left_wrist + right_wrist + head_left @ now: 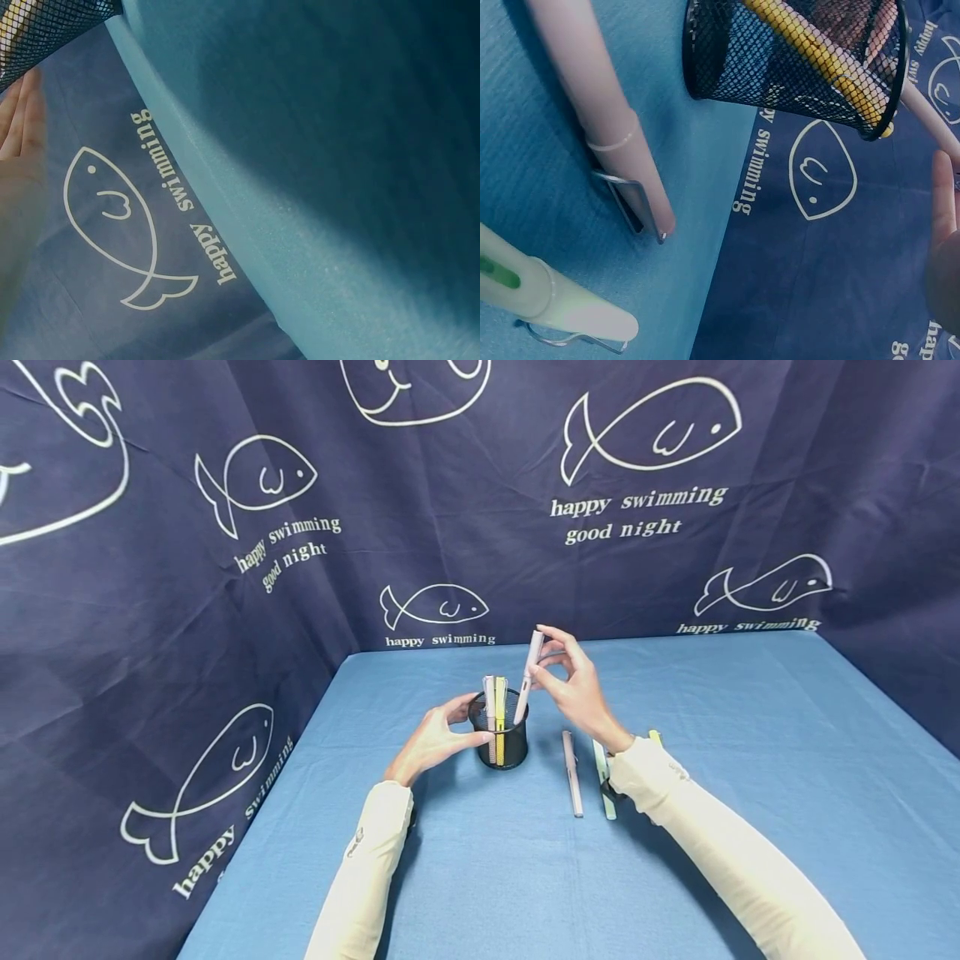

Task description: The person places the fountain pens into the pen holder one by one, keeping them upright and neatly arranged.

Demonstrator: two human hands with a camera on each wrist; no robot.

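A black mesh pen holder (514, 750) stands on the blue cloth, with a yellow pen (501, 695) and a pale pink pen (490, 695) upright inside. My left hand (437, 740) grips it from the left, thumb at the near side and fingers behind. Above its right side, my right hand (579, 689) pinches another pale pink pen (533, 653) near the top between thumb and fingers. That pen leans, its lower end inside the rim. In the right wrist view the same pen (928, 112) sticks out of the holder's mouth towards my fingers.
To the right of the holder, a pink pen (572, 777) and a light green pen (608, 806) lie on the cloth. A yellow pen (655, 737) is mostly hidden by my right forearm. Dark blue curtains (450, 543) with fish drawings border the table.
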